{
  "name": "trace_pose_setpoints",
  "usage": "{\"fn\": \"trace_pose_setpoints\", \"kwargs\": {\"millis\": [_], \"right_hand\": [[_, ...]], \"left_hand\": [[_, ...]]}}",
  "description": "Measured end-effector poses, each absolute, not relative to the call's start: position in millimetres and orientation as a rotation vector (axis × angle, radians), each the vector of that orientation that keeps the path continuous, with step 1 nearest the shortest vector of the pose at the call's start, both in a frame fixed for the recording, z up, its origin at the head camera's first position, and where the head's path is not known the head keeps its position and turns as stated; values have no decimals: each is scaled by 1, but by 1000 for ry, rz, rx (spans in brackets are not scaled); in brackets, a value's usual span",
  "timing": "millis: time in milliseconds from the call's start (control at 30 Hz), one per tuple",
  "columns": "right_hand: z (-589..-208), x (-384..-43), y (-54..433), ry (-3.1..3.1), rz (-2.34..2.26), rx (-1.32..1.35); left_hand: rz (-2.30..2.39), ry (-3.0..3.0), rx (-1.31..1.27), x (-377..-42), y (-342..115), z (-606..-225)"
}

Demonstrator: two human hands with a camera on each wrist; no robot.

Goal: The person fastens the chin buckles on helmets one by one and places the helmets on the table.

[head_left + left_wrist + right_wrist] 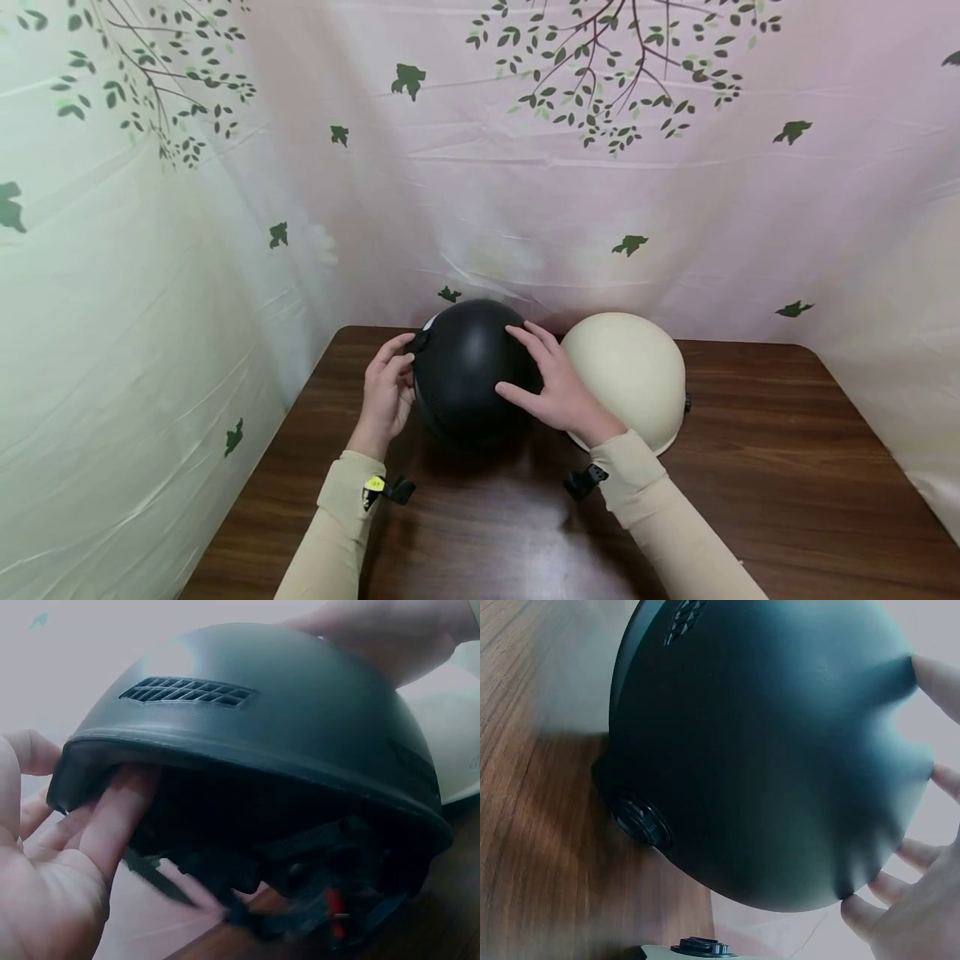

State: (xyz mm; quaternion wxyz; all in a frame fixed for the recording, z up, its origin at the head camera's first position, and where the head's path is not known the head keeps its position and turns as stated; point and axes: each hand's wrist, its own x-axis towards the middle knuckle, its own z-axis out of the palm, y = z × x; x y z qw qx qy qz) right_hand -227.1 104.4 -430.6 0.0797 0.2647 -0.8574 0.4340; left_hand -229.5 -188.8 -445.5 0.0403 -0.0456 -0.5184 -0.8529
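Note:
A matte black helmet [472, 367], tilted with one side raised, is between both hands over the back of the table. My left hand [387, 387] grips its rim at the left, fingers tucked under the edge and inside the shell in the left wrist view. Spread fingertips of my right hand [553, 383] touch the top of the shell on its right side. A mesh-covered vent [187, 691] shows above the rim. Dark straps with a red clip [334, 904] hang below the opening. On the helmet's side is a round black fitting [639, 821].
Just right of the black helmet, a cream helmet [626, 375] sits dome up on the brown wooden table [765, 442], partly behind my right hand and wrist. A pale curtain [510, 208] with printed leaves hangs right behind the table's back edge and along the left.

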Motion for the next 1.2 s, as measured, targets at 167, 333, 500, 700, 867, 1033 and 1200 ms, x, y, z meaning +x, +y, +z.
{"fn": "trace_pose_setpoints", "kwargs": {"millis": [167, 333, 500, 700, 867, 1033, 1200], "right_hand": [[-430, -228, 106, -2567, 1310, 790], [-429, -228, 108, -2576, 1306, 803], [-432, -228, 110, -2605, 1327, 765], [-437, -228, 112, -2619, 1353, 712], [-440, -228, 111, -2629, 1361, 721], [-443, -226, 112, -2653, 1363, 731], [-444, -227, 111, -2673, 1331, 738]], "left_hand": [[-2448, -1842, -108, -230, -194, -442], [-2137, -2139, -99, -229, -201, -436], [-1886, -2281, -121, -228, -205, -434], [-1711, -2352, -112, -225, -207, -438], [-1658, -2341, -85, -226, -208, -445], [-1650, -2334, -73, -225, -210, -449], [-1690, -2373, -80, -222, -207, -451]]}}
